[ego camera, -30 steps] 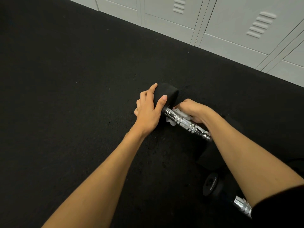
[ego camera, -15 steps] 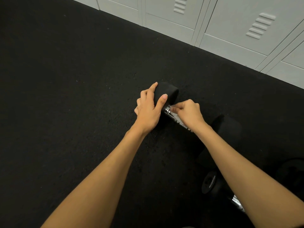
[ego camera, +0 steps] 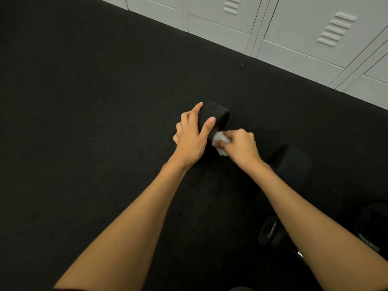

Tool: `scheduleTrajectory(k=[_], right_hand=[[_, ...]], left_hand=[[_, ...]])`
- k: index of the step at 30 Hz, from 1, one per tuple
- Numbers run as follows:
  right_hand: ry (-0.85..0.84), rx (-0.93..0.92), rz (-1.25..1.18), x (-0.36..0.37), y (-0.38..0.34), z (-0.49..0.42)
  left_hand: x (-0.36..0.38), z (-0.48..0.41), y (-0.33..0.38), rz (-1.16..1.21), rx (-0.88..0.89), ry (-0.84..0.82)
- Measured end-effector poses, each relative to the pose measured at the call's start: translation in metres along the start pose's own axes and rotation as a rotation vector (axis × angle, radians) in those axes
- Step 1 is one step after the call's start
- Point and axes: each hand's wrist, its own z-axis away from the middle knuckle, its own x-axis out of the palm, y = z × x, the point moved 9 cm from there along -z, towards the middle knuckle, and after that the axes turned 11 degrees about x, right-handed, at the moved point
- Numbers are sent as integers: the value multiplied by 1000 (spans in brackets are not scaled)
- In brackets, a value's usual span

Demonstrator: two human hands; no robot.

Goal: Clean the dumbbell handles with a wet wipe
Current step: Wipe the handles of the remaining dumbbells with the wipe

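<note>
The left forearm [ego camera: 136, 217] and right forearm [ego camera: 304, 206], both bare, reach forward and draw together toward the dumbbell [ego camera: 219, 117]. The left hand [ego camera: 192, 141] grips the dumbbell's far end, thumb laid across the top and fingers wrapped down its left side. The right hand [ego camera: 241, 148], touching the inner face of that end, is curled knuckles-up and pinches a wipe [ego camera: 220, 141] between thumb and fingers.

Head-worn, wide-angle; looks forward and down, near above left hand [ego camera: 192, 141] and right hand [ego camera: 241, 147]; lockers [ego camera: 294, 38] far right.
</note>
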Motion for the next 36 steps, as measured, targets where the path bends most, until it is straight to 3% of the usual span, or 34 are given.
scheduleTrajectory(k=[4, 8, 11, 15, 18, 21, 23, 27, 30, 33, 36], right_hand=[[-43, 67, -109, -1, 6, -5], [105, -144, 356, 9, -10, 14], [182, -203, 431, 8, -19, 19], [-68, 73, 71, -1, -1, -13], [-430, 370, -248, 11, 9, -16], [-612, 474, -319, 22, 7, -12], [-559, 415, -240, 22, 0, -19], [-357, 121, 301, 12, -22, -8], [-308, -65, 497, 23, -26, 6], [-222, -121, 505, 29, -21, 3], [-248, -16, 281, 17, -15, -9]], left_hand=[[1, 0, 0, 2, -1, -3], [0, 0, -1, 6, -4, 10], [0, 1, -2, 9, -4, 13], [0, 1, -3, 4, -2, 12], [0, 1, -2, 1, 0, 20], [0, 1, -1, 3, 9, 27], [0, 1, -1, 3, 7, 25], [-1, 1, -2, 3, 10, 22], [0, 1, -3, -1, 8, 21], [0, 1, -3, -7, 9, 19], [0, -1, -2, -5, 5, 18]])
